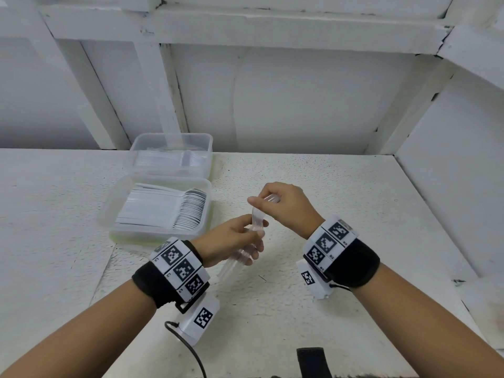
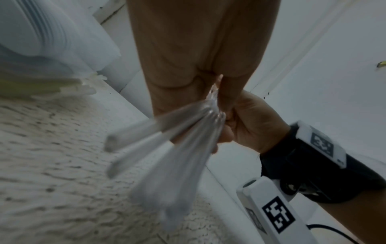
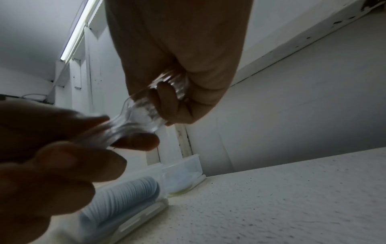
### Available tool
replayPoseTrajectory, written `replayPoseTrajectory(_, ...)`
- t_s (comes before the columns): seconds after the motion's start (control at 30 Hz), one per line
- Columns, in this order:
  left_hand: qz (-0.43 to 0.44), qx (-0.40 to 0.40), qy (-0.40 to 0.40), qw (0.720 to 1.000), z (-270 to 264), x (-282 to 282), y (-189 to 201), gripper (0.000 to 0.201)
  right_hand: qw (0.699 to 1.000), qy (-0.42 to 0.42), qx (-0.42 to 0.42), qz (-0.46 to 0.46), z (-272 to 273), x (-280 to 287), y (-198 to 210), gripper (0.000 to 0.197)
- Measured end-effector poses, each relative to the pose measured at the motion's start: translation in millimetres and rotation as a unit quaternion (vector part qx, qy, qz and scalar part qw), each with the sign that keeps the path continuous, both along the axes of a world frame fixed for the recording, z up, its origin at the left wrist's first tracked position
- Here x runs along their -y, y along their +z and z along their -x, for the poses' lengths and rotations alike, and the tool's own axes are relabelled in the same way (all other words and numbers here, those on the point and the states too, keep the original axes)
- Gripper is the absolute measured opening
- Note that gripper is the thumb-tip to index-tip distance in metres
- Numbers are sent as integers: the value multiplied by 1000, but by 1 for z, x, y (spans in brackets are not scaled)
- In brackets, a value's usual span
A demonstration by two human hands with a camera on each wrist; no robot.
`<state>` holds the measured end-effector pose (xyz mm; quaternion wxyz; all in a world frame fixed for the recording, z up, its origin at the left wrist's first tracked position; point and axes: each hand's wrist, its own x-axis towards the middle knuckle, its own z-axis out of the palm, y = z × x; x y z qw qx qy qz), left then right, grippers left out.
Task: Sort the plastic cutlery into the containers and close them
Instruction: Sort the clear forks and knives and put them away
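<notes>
Above the white shelf, both hands hold one bundle of clear plastic cutlery [image 1: 255,230]. My left hand [image 1: 240,241] grips the handles low down; their ends fan out in the left wrist view [image 2: 158,158]. My right hand [image 1: 275,203] pinches the heads of the bundle [image 3: 146,107] at the top. To the left stand two open clear containers. The near container [image 1: 114,211] holds a packed row of clear spoons [image 1: 188,211]. The far container [image 1: 210,148] holds clear cutlery, too faint to name the kind.
A yellow-green lid [image 1: 131,240] lies under the near container. The rough white shelf top [image 1: 341,200] ends at a back wall with white beams [image 1: 161,85] and a right side wall [image 1: 450,165]. A black strap [image 1: 312,361] lies at the front edge.
</notes>
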<state>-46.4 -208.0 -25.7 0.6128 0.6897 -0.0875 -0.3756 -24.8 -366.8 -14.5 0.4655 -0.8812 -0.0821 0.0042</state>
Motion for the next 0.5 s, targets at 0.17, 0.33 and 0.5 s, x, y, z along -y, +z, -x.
replayPoseTrajectory(0.17, -41, -12, -68, 997, 2, -21, 7, 10, 998, -4, 23, -50, -2, -9, 6, 24)
replayPoseTrajectory(0.33, -137, 53, -95, 985, -12, -55, 21, 19, 957, 86, 161, 224, -9, -20, 9, 48)
replayPoseTrajectory(0.5, -209, 109, -139, 962, -34, -94, 47, 16, 860, 272, 323, 286, -16, -40, 9, 50)
